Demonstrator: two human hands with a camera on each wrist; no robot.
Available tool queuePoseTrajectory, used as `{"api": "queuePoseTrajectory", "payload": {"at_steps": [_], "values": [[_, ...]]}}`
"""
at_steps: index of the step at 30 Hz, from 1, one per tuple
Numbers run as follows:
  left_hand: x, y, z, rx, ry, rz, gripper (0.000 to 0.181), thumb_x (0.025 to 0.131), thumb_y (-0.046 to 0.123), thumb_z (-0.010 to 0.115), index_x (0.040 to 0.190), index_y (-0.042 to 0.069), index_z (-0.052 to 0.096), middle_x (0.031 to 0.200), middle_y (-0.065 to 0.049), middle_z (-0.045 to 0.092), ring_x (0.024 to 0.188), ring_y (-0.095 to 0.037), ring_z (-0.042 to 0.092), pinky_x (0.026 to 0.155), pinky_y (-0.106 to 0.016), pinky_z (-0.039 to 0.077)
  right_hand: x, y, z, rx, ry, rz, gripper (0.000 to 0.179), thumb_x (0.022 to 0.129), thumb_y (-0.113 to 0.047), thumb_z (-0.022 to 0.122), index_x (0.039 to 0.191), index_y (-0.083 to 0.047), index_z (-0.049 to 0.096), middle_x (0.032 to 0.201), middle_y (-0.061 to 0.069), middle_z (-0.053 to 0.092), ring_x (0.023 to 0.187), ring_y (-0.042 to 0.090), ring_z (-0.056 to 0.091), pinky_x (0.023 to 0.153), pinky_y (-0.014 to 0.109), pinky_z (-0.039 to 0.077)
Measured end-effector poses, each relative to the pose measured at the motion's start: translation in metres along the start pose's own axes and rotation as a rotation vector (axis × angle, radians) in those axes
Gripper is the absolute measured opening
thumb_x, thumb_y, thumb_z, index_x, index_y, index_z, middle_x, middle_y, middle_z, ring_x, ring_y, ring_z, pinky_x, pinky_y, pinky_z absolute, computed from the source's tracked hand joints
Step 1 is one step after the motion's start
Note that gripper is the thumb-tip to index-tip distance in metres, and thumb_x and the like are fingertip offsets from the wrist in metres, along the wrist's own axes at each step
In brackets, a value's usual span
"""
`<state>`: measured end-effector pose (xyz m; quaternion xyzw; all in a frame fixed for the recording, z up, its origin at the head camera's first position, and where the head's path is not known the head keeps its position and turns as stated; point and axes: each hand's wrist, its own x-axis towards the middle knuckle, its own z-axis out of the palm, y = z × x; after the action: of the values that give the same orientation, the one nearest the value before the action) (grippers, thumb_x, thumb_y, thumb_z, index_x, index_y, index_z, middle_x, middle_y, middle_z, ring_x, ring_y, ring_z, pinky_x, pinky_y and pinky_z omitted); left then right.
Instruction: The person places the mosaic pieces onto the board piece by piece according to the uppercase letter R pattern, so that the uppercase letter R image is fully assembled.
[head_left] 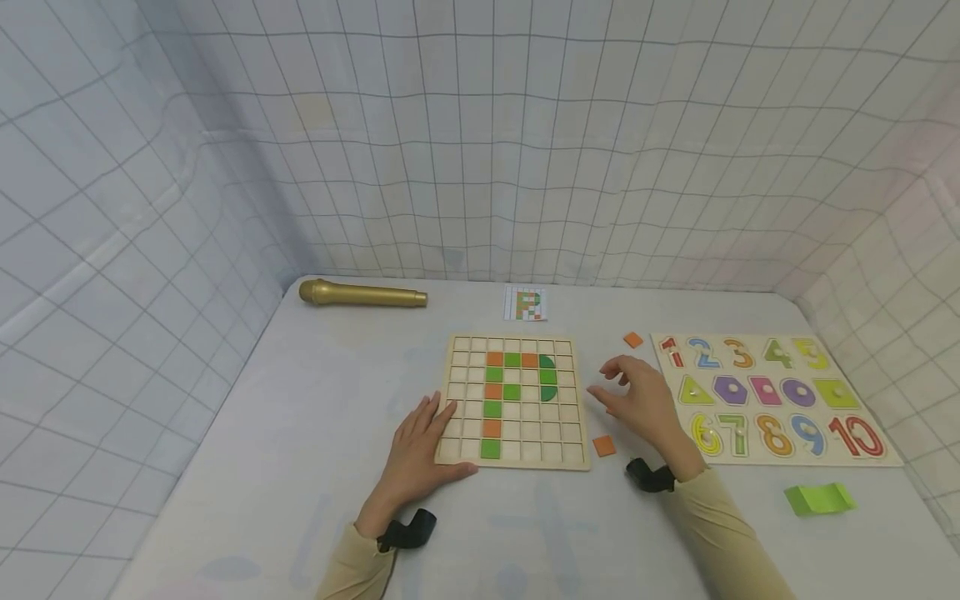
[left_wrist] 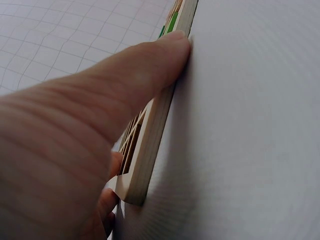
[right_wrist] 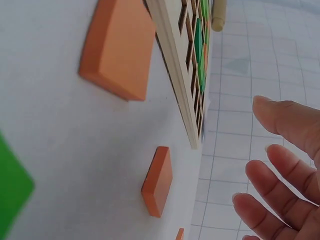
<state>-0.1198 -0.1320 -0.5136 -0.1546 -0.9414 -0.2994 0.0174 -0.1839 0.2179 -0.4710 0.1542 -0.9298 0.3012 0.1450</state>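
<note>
A wooden grid board (head_left: 557, 451) lies in the middle of the table, with orange, light green and dark green rounded pieces set in its cells. My left hand (head_left: 417, 450) rests at its near-left corner. In the left wrist view the thumb (left_wrist: 150, 62) touches the board's near edge, while the other fingers lie by the left side. Just right of the board, my right hand (head_left: 640, 402) hovers with thumb and fingers apart and nothing between them. Loose orange square tiles (head_left: 603, 446) (right_wrist: 159, 182) lie around that hand. A green piece (right_wrist: 12, 185) shows at the right wrist view's left edge.
A small pattern card (head_left: 525, 304) lies behind the board, with a gold microphone (head_left: 367, 295) to its left. On the right are a number-and-shape puzzle board (head_left: 761, 400) and a bright green block (head_left: 820, 499). Grid-patterned cloth walls (head_left: 480, 150) enclose the table.
</note>
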Motion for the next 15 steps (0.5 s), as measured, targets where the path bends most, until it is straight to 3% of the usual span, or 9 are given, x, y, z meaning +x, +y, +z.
{"api": "queuePoseTrajectory", "payload": {"at_steps": [15], "values": [[0.0, 0.0, 0.001, 0.006, -0.009, -0.008, 0.096, 0.071, 0.053, 0.076, 0.147, 0.009, 0.036, 0.154, -0.015, 0.021, 0.141, -0.031, 0.012, 0.105, -0.057, 0.018, -0.013, 0.013, -0.011, -0.039, -0.17, 0.152, 0.032, 0.077, -0.027, 0.08, 0.096, -0.005, 0.065, 0.09, 0.006, 0.063, 0.082, 0.024, 0.054, 0.068, 0.036, 0.044]]}}
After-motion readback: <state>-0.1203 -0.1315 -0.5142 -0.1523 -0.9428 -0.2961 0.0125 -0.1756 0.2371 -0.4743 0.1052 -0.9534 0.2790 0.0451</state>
